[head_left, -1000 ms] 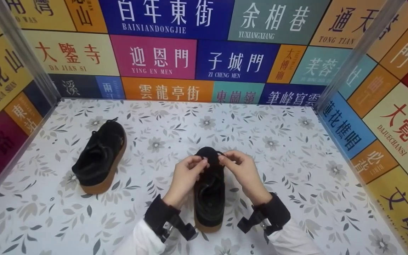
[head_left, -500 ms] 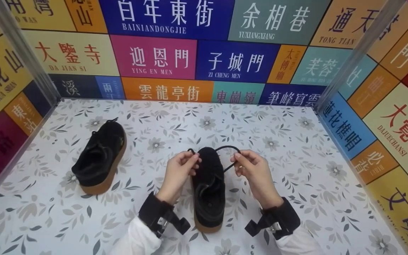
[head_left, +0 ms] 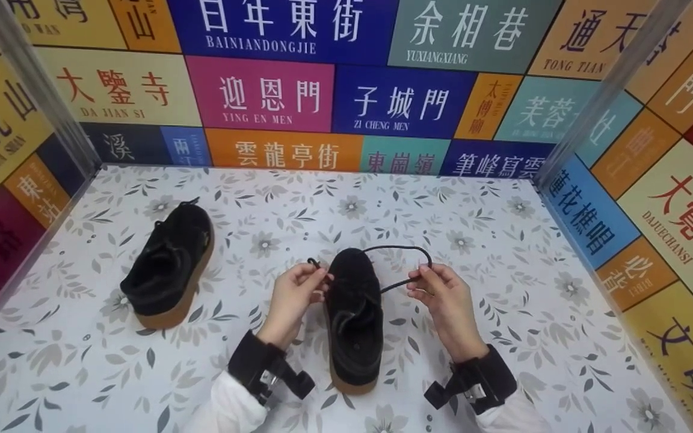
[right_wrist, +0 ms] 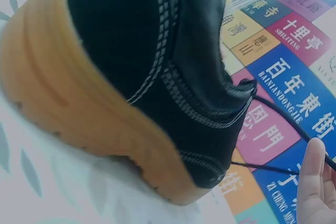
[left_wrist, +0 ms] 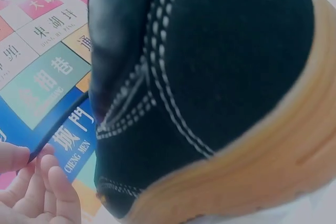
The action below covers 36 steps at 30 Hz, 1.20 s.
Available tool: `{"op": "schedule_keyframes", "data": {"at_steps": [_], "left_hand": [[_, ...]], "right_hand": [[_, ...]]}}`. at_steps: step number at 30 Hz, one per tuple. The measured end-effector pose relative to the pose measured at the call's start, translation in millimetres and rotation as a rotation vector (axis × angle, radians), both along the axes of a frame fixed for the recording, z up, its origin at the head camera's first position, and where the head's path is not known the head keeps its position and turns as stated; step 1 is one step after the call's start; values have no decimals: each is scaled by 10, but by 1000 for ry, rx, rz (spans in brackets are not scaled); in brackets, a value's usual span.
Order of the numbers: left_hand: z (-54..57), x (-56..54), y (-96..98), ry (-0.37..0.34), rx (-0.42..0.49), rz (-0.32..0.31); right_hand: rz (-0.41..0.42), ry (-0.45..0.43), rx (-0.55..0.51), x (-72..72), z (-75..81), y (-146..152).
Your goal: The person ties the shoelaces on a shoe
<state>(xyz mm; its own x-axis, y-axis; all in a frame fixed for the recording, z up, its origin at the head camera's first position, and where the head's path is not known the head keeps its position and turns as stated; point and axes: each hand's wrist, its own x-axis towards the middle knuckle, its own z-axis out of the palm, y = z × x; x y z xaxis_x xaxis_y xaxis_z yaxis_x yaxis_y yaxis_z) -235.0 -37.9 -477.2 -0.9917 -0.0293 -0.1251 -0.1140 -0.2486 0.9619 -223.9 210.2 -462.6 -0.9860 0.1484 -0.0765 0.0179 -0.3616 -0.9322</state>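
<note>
In the head view a black shoe [head_left: 355, 355] with a tan sole stands between the two hands, toe pointing away. On its left, my left hand [head_left: 288, 304] pinches one shoelace end between thumb and fingers; a short bit of that lace [head_left: 314, 262] sticks up above the fingertips. The left wrist view has the lace [left_wrist: 59, 118] running taut from the shoe into the pinch. To the right, my right hand [head_left: 450, 307] pinches the other shoelace [head_left: 403, 247], which bows out in a wide loop past the toe. White stitching covers the heel [right_wrist: 115, 24] in the right wrist view.
A second black shoe [head_left: 169, 270], its laces trailing at the toe, stands farther left on the flower-patterned table [head_left: 250, 210]. Colourful printed panels [head_left: 262, 96] wall the back and sides, with clear posts [head_left: 599, 102] at the corners.
Both hands have moved apart from over the shoe's toe, the left hand leftward and the right hand rightward. The right lace has been drawn out into a wide loop. Neither shoe has visibly shifted.
</note>
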Motion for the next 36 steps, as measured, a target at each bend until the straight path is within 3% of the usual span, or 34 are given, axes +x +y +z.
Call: {"op": "schedule_keyframes", "data": {"at_steps": [11, 17, 25, 30, 36], "left_hand": [[-106, 55, -40, -50, 26, -36], [-90, 96, -29, -70, 89, -61], [43, 191, 43, -61, 138, -105], [111, 218, 73, -39, 116, -92], [166, 198, 77, 3, 98, -60]], "right_hand": [[13, -72, -73, 54, -224, 56], [33, -128, -87, 65, -251, 43], [82, -137, -109, 101, -179, -35], [92, -117, -118, 130, -84, -84], [92, -81, -32, 132, 54, -114]]}}
